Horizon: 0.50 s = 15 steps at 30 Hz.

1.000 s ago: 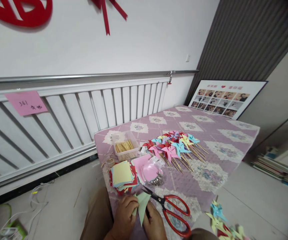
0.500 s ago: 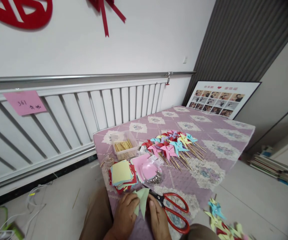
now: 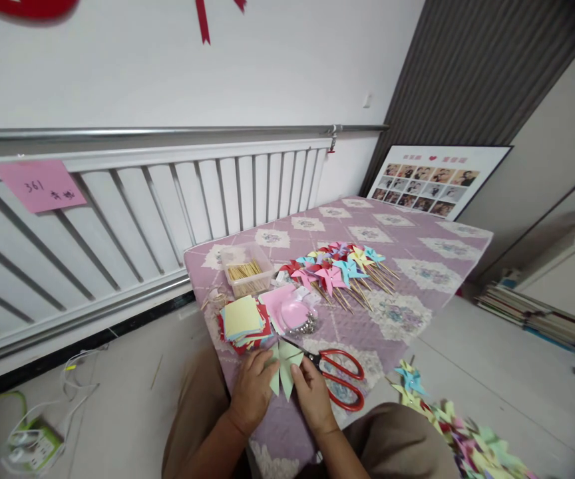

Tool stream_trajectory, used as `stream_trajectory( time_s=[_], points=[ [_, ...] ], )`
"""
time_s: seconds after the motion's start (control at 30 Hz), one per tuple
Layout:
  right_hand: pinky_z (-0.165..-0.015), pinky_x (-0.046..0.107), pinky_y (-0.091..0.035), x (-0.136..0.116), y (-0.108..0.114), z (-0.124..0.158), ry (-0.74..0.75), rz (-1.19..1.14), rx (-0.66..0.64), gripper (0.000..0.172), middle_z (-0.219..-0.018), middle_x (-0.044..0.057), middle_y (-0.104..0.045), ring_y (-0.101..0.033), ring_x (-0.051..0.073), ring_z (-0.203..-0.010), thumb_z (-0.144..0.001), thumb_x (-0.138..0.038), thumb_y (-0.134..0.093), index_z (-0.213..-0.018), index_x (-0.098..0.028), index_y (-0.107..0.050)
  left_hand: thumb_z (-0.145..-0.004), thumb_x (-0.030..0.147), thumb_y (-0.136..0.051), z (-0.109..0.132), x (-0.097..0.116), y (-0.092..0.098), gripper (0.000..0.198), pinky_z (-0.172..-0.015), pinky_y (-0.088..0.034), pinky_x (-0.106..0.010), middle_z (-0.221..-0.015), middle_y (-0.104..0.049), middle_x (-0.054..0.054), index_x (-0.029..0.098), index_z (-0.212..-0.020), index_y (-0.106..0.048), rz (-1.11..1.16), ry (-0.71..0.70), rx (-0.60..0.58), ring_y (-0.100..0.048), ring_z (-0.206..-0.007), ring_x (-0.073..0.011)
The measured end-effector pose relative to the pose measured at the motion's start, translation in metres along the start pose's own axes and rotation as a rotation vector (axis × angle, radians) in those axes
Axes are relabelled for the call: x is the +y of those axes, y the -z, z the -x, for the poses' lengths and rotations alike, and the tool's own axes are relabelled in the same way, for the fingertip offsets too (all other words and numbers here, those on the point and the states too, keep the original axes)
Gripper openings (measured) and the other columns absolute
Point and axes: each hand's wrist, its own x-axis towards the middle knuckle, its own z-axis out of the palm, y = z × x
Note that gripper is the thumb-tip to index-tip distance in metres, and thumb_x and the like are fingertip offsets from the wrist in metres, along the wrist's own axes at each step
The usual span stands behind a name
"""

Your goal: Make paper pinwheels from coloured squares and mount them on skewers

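Note:
A pale green paper square [image 3: 285,364] with slits cut into it is held between both hands near the table's front edge. My left hand [image 3: 253,389] grips its left side with the fingers closed. On its right side, my right hand [image 3: 312,394] pinches the paper between thumb and fingers. Just beyond lie red-handled scissors [image 3: 343,372], their blades partly hidden behind the paper and right hand. To the left rests a stack of coloured paper squares [image 3: 241,317], yellow on top. A clear round dish [image 3: 295,313] with small metal pieces sits past the paper.
A plastic box of wooden sticks [image 3: 247,269] stands behind the stack. Finished paper pinwheels [image 3: 340,273] on sticks lie at the table's middle. More pinwheels [image 3: 467,432] are on the floor at right. A power strip [image 3: 38,447] with cables lies on the floor at left.
The green paper has gone from folded to opened flatter, showing its slits. Both hands still hold it. The camera view has tilted down, bringing more floor pinwheels and the power strip into sight.

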Motion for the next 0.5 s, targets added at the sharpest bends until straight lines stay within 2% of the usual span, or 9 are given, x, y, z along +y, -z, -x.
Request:
stream_trajectory(
  time_s=[0.1,0.27,0.4,0.5],
  points=[
    [-0.073,0.032,-0.054,0.001,-0.004,0.0,-0.013,0.017,0.033,0.031,-0.087,0.007,-0.073,-0.066,0.023,-0.08,-0.087,-0.042,-0.056,-0.098,-0.016,-0.068,-0.076,0.003,-0.047,0.002,-0.002,-0.001,0.046,-0.099,-0.046,-0.048,-0.121,-0.062,-0.011,0.02,-0.114,-0.067,-0.007,-0.007,0.006,-0.052,-0.116,-0.0265],
    [-0.074,0.03,-0.051,0.008,-0.004,0.0,-0.03,0.014,0.086,0.029,-0.086,0.005,-0.072,-0.064,0.022,-0.079,-0.086,-0.042,-0.055,-0.094,-0.017,-0.067,-0.073,-0.003,-0.042,0.006,-0.003,-0.003,0.058,-0.105,-0.042,-0.051,-0.127,-0.059,-0.01,0.021,-0.121,-0.062,0.047,0.049,0.07,-0.048,-0.123,-0.0253],
    [-0.075,0.031,-0.051,0.011,-0.001,-0.001,-0.057,-0.02,0.139,0.028,-0.084,0.004,-0.071,-0.063,0.022,-0.079,-0.085,-0.044,-0.056,-0.094,-0.018,-0.064,-0.073,0.0,-0.041,0.007,-0.008,-0.007,0.061,-0.11,-0.036,-0.051,-0.136,-0.052,-0.012,0.019,-0.129,-0.055,0.236,0.236,0.161,-0.044,-0.13,-0.0249],
    [-0.072,0.03,-0.051,0.012,0.0,-0.002,-0.077,-0.071,0.149,0.026,-0.081,0.003,-0.07,-0.063,0.022,-0.077,-0.085,-0.044,-0.056,-0.089,-0.019,-0.064,-0.08,0.012,-0.044,0.002,-0.014,-0.006,0.047,-0.101,-0.044,-0.047,-0.126,-0.059,-0.014,0.016,-0.125,-0.055,0.54,0.459,0.161,-0.058,-0.112,-0.0234]
  ],
)
